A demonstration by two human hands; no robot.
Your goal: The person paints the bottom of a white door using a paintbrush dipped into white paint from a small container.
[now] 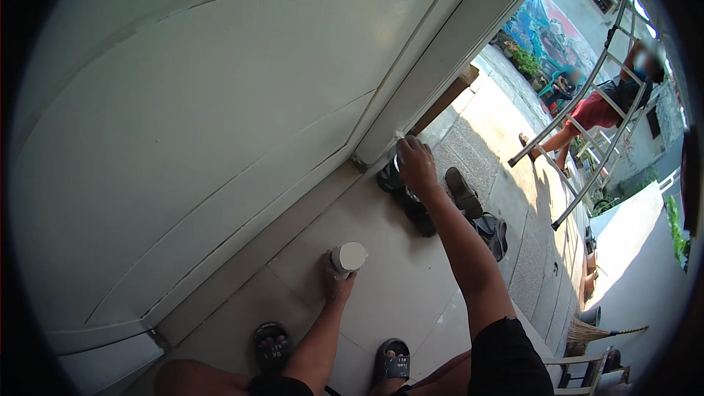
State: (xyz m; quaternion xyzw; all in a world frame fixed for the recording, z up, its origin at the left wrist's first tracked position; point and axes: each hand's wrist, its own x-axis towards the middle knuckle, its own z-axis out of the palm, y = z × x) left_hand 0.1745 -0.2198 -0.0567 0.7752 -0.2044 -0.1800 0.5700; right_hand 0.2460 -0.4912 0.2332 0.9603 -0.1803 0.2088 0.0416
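My left hand (336,282) is wrapped round a small round container (350,258) with a pale, off-white top surface, held above the tiled floor. Whether that surface is a lid or a filling I cannot tell. White smears show on the fingers. Farther off, my right hand (416,163) reaches to the lower part of the white door frame (433,95), its fingers closed and pressed close to the edge. A small whitish bit shows at the fingertips; what they hold is hidden. To the left of the frame stands a large white panel (242,88) with grooved mouldings.
Dark shoes (422,218) and a grey clog (463,192) lie under and beside my right arm. My sandalled feet (273,345) are below. Outside, a person (598,111) stands behind a metal ladder (579,128); another sits farther back. A broom (587,332) lies at lower right.
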